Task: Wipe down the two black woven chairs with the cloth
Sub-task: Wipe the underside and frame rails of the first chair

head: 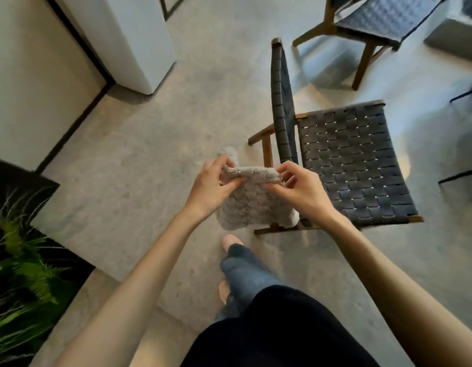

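Note:
A fluffy grey cloth hangs in the air in front of me, above the floor. My left hand pinches its upper left edge and my right hand pinches its upper right edge. Just right of my hands stands a black woven chair with a wooden frame, its back toward me and its seat facing up. A second black woven chair stands farther off at the top right, only partly in view.
A white cabinet stands at the upper left against the wall. A dark planter with green fronds fills the lower left. Thin black legs of other furniture show at the right edge. My legs and feet stand on the concrete floor below the cloth.

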`<act>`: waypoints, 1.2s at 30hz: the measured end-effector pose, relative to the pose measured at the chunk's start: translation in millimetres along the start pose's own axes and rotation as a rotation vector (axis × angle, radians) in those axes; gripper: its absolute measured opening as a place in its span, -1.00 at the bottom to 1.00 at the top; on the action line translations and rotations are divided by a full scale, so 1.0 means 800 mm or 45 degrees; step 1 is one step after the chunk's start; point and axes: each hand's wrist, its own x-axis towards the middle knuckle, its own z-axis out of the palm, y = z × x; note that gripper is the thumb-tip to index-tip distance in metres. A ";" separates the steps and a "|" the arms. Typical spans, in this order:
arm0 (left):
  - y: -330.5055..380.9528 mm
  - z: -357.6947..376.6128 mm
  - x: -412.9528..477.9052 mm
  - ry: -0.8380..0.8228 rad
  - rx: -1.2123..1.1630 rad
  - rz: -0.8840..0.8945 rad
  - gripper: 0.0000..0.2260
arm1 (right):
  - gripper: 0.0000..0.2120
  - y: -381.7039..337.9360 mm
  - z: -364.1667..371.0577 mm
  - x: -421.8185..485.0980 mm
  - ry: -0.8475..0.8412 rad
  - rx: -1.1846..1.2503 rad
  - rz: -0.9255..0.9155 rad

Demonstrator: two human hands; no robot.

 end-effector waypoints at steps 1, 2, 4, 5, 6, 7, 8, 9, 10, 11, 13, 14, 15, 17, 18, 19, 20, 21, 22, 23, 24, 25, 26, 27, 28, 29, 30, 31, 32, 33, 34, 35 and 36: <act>-0.003 -0.003 0.019 -0.017 0.033 0.026 -0.80 | -0.85 -0.001 0.004 0.012 0.043 -0.021 0.021; -0.007 -0.006 0.036 -0.032 0.058 0.036 -0.81 | -0.84 -0.002 0.008 0.023 0.081 -0.031 0.041; -0.013 -0.014 0.073 -0.058 0.107 0.042 -0.83 | -0.80 -0.007 0.020 0.052 0.145 -0.014 0.079; -0.019 -0.022 0.097 -0.066 0.156 0.056 -0.82 | -0.79 -0.008 0.027 0.071 0.172 -0.008 0.097; -0.024 -0.029 0.118 -0.071 0.210 0.070 -0.81 | -0.79 -0.009 0.033 0.090 0.194 -0.011 0.109; -0.029 -0.039 0.142 -0.075 0.258 0.088 -0.80 | -0.80 -0.010 0.039 0.110 0.220 -0.018 0.119; -0.033 -0.051 0.171 -0.093 0.302 0.111 -0.79 | -0.80 -0.013 0.045 0.136 0.248 -0.018 0.135; -0.035 -0.063 0.200 -0.124 0.341 0.133 -0.78 | -0.80 -0.018 0.049 0.161 0.271 -0.015 0.153; -0.036 -0.076 0.226 -0.158 0.371 0.147 -0.78 | -0.81 -0.024 0.053 0.185 0.290 -0.014 0.170; -0.036 -0.088 0.251 -0.195 0.395 0.158 -0.77 | -0.82 -0.032 0.055 0.208 0.306 -0.016 0.190; -0.034 -0.112 0.296 -0.275 0.429 0.223 -0.76 | -0.83 -0.049 0.055 0.249 0.354 -0.025 0.235; -0.031 -0.123 0.319 -0.313 0.445 0.290 -0.76 | -0.84 -0.057 0.054 0.267 0.378 -0.039 0.255; -0.029 -0.132 0.341 -0.354 0.458 0.359 -0.77 | -0.84 -0.064 0.051 0.284 0.394 -0.054 0.274; -0.022 -0.150 0.387 -0.460 0.468 0.481 -0.81 | -0.85 -0.075 0.046 0.314 0.445 -0.058 0.324; -0.019 -0.156 0.407 -0.522 0.466 0.533 -0.82 | -0.85 -0.079 0.043 0.324 0.472 -0.055 0.348; -0.016 -0.159 0.427 -0.587 0.477 0.581 -0.83 | -0.84 -0.081 0.042 0.333 0.504 -0.056 0.373; -0.014 -0.161 0.446 -0.654 0.504 0.628 -0.84 | -0.84 -0.082 0.041 0.341 0.540 -0.060 0.406; -0.013 -0.160 0.465 -0.720 0.539 0.667 -0.84 | -0.83 -0.083 0.042 0.348 0.575 -0.064 0.449; -0.014 -0.159 0.482 -0.773 0.575 0.699 -0.85 | -0.82 -0.083 0.045 0.352 0.605 -0.072 0.502; -0.016 -0.156 0.499 -0.818 0.607 0.732 -0.84 | -0.81 -0.084 0.048 0.355 0.640 -0.078 0.567; -0.017 -0.152 0.514 -0.861 0.633 0.768 -0.84 | -0.81 -0.085 0.054 0.357 0.680 -0.082 0.639; -0.018 -0.147 0.528 -0.906 0.653 0.808 -0.83 | -0.83 -0.086 0.062 0.359 0.718 -0.088 0.715; -0.018 -0.142 0.542 -0.961 0.673 0.850 -0.82 | -0.85 -0.088 0.071 0.361 0.759 -0.091 0.795; -0.017 -0.136 0.554 -1.028 0.695 0.892 -0.83 | -0.87 -0.091 0.080 0.364 0.809 -0.086 0.877; -0.016 -0.130 0.564 -1.102 0.714 0.930 -0.84 | -0.89 -0.095 0.091 0.366 0.860 -0.078 0.951; -0.015 -0.125 0.573 -1.180 0.729 0.966 -0.85 | -0.89 -0.099 0.102 0.367 0.913 -0.071 1.017; -0.012 -0.120 0.581 -1.257 0.742 1.020 -0.86 | -0.90 -0.103 0.114 0.368 0.982 -0.062 1.080; -0.010 -0.115 0.587 -1.339 0.757 1.100 -0.88 | -0.90 -0.107 0.126 0.368 1.067 -0.046 1.142; -0.009 -0.112 0.592 -1.423 0.760 1.193 -0.90 | -0.89 -0.113 0.139 0.368 1.149 -0.022 1.204; -0.010 -0.110 0.596 -1.492 0.752 1.284 -0.89 | -0.87 -0.120 0.152 0.366 1.214 0.004 1.260; -0.011 -0.109 0.598 -1.547 0.744 1.358 -0.86 | -0.85 -0.127 0.165 0.365 1.262 0.020 1.306; -0.012 -0.109 0.598 -1.588 0.743 1.419 -0.84 | -0.83 -0.134 0.177 0.364 1.302 0.031 1.347; -0.013 -0.109 0.597 -1.618 0.742 1.475 -0.84 | -0.82 -0.142 0.189 0.363 1.337 0.053 1.384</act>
